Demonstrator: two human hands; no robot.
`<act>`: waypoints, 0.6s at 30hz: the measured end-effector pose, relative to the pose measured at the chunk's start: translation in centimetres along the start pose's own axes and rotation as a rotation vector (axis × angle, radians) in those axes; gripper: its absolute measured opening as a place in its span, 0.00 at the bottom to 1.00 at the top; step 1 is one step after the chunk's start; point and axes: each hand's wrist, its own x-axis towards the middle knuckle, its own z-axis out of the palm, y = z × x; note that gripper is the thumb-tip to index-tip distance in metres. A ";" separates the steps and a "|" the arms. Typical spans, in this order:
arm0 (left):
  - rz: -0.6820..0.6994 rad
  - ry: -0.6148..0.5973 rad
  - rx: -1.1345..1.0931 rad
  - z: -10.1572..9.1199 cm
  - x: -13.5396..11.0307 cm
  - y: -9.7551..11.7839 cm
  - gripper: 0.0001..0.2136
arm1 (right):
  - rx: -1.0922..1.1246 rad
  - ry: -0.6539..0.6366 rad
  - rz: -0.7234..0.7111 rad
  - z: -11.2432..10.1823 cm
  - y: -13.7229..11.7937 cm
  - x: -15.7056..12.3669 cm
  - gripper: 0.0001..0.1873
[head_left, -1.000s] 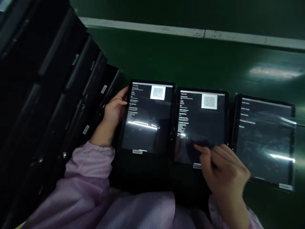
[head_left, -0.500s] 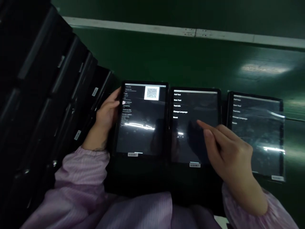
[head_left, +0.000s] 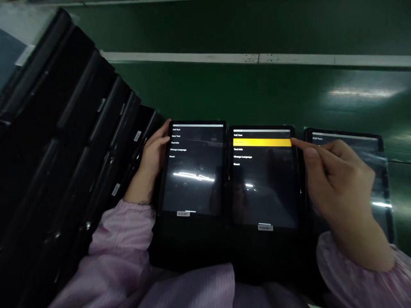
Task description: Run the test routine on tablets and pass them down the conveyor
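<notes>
Three tablets lie side by side in front of me, their screens lit. My left hand [head_left: 154,150] grips the left tablet [head_left: 192,192] by its upper left edge, thumb at the front. That screen shows a white text menu on black. My right hand [head_left: 342,179] has its index finger stretched out, with the tip at the right edge of the middle tablet's screen [head_left: 263,201]. A yellow bar highlights the menu's second row at that fingertip. Behind my right hand is the right tablet [head_left: 382,188], partly covered by it.
Black tablets or flat cases [head_left: 80,141] with small white labels lean in a stacked row along the left. The green work surface [head_left: 199,90] extends behind the tablets, crossed by a pale strip [head_left: 192,57]. Overhead lights reflect in the screens.
My right index finger has moved up and right to the middle screen's edge, where a row has turned yellow. The left tablet has switched from an info page with a QR code to the menu.
</notes>
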 end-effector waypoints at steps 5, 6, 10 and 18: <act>0.008 0.200 0.037 1.7 -0.8 0.3 0.20 | -0.049 0.079 0.149 -2.1 2.2 -1.7 0.21; 0.011 0.227 0.035 2.0 -1.0 0.4 0.19 | -0.054 0.094 0.179 -2.3 2.8 -2.1 0.21; 0.021 0.231 -0.007 3.0 -1.5 0.9 0.17 | -0.083 0.065 0.247 -3.1 4.8 -3.3 0.20; 0.102 0.145 0.118 3.0 -2.0 1.1 0.18 | -0.086 -0.002 0.284 -2.6 6.5 -3.7 0.22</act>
